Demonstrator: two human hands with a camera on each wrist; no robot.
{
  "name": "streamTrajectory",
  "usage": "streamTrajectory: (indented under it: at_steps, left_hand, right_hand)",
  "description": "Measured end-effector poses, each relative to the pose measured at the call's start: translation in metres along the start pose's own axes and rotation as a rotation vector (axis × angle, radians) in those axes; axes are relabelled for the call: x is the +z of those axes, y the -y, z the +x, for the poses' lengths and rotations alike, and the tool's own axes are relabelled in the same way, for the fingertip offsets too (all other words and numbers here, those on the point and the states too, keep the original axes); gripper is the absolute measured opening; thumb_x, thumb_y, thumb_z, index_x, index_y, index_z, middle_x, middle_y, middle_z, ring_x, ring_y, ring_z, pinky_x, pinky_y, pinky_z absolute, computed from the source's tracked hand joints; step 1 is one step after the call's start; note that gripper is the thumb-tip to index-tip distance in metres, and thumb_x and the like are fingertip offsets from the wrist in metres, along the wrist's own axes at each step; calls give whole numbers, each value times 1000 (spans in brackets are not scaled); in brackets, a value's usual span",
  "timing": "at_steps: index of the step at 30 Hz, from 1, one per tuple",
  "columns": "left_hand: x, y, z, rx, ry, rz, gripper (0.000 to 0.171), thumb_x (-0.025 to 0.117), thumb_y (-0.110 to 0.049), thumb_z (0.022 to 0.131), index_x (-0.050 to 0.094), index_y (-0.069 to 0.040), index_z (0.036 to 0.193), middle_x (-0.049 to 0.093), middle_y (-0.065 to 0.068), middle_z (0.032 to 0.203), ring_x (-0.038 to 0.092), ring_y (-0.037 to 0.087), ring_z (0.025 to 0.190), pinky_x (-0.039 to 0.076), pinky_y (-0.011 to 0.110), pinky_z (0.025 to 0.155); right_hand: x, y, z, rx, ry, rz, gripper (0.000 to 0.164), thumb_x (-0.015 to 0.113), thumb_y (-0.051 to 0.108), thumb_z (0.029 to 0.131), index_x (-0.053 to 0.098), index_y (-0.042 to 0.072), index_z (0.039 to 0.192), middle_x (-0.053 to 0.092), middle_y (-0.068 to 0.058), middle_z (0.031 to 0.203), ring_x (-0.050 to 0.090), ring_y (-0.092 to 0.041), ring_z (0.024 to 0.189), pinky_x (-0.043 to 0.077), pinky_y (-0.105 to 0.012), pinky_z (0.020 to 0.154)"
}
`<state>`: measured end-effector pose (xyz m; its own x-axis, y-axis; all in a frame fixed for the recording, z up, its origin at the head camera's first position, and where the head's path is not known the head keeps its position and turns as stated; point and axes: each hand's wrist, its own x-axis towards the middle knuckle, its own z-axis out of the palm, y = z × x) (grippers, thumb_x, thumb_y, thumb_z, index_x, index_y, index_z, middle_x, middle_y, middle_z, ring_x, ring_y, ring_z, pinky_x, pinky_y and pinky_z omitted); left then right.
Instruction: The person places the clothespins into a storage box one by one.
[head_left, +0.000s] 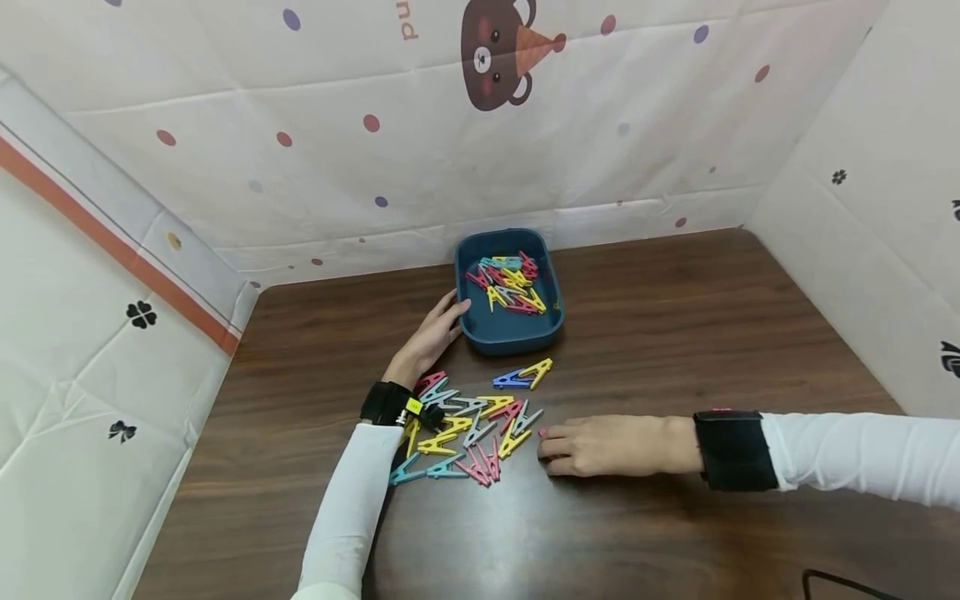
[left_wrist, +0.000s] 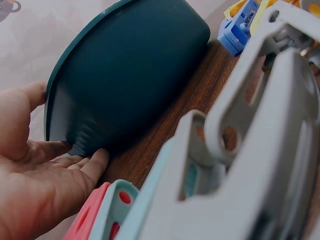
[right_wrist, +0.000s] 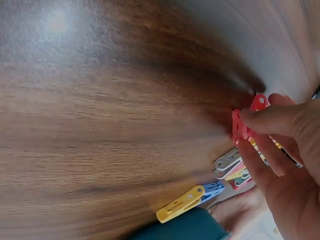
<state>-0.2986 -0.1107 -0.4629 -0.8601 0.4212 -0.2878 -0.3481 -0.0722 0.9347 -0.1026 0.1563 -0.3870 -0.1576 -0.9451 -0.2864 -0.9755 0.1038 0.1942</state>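
At the left side of a dark blue-green plastic basin [head_left: 513, 340], my left hand [head_left: 433, 335] holds its wall, thumb at the rim [left_wrist: 48, 107] and the other fingers low against the outside. Several coloured clothespins [head_left: 517, 283] lie in the basin. My right hand [head_left: 600, 446] is low over the table, right of a loose spread of clothespins [head_left: 472, 429] in yellow, pink, grey and light blue. Between its thumb and fingers it pinches a red clothespin [right_wrist: 237, 126], mostly hidden by the hand in the head view.
A blue clothespin [head_left: 510, 380] and a yellow clothespin [head_left: 538, 371] lie just in front of the basin. Printed sheeting [head_left: 420, 167] rises behind the brown wooden table [head_left: 675, 333] and along both sides. A dark cable [head_left: 840, 577] shows at the lower right.
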Motion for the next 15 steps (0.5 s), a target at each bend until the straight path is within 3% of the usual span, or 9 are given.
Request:
streamTrajectory:
  at_steps: [6, 11, 15]
  left_hand:
    - [1, -2, 3, -9, -2, 8, 70, 55, -37, 106, 18, -27, 165, 19, 0, 171, 21, 19, 158, 25, 42, 129]
    - [-1, -1, 3, -10, -4, 0, 71, 56, -37, 106, 18, -26, 165, 18, 0, 171, 22, 19, 158, 25, 42, 129]
    - [-2, -1, 1, 1, -1, 2, 69, 55, -36, 106, 19, -26, 165, 20, 0, 171, 23, 18, 158, 25, 42, 129]
  right_hand:
    - [-2, -4, -1, -26, 14, -30, 38, 73, 23, 94, 67, 19, 132, 61, 2, 137, 55, -14, 133, 52, -24, 107]
    - [10, -14, 0, -50, -84, -45, 31, 69, 28, 97, 66, 23, 128, 64, 6, 124, 57, -12, 116, 54, -27, 101]
    - [11, -34, 4, -103, -185, -127, 35, 70, 31, 97, 64, 24, 131, 65, 5, 123, 59, -13, 115, 54, -31, 101]
